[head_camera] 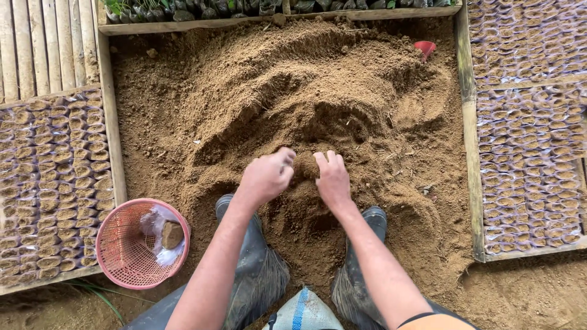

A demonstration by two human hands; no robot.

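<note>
Left edge: wooden tray [114, 122] packed with small soil-filled bags [55, 183]. At the soil bed's lower left corner, pink mesh basket [125, 256] holding clear plastic and one filled bag [172, 234]. Centre: soil heap [293, 91] in the wood-framed bed. Left hand [266, 177] curled, fingers pressed into soil, gripping a clump; right hand [333, 178] just beside it, flat, fingers spread on the soil, not clenched. Dark rubber boots [257, 263] below the hands. Red scoop [425, 47] half buried near upper right corner. Right edge: more trays of filled bags [529, 153].

Brown soil [293, 104]; pink mesh basket [125, 253]; red scoop [425, 47].
</note>
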